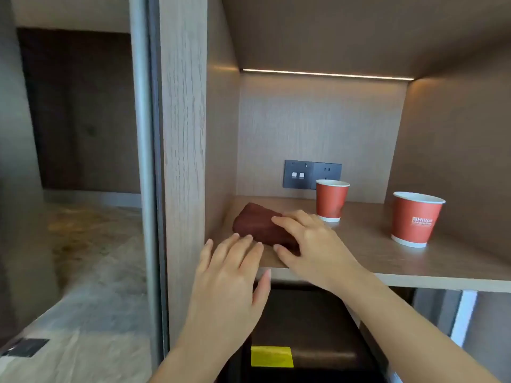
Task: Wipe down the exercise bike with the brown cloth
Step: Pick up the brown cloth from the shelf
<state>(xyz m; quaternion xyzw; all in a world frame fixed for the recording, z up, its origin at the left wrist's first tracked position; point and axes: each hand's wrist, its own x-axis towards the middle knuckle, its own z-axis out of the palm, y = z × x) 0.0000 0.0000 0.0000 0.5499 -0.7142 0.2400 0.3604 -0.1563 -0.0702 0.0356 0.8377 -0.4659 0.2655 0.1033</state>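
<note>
A folded brown cloth [255, 223] lies on a wooden shelf [359, 255] inside a lit alcove. My right hand [309, 239] rests on the cloth's right end, fingers over its top and thumb at its near edge. My left hand [229, 275] hovers at the shelf's front edge just left of the cloth, fingers spread, its fingertips close to the cloth's near side. No exercise bike is in view.
Two red paper cups [331, 200] [416, 218] stand on the shelf to the right of the cloth. A grey socket panel [311, 174] sits on the back wall. A wooden upright [182, 161] bounds the alcove on the left. Below the shelf is a dark compartment with a yellow label [272, 356].
</note>
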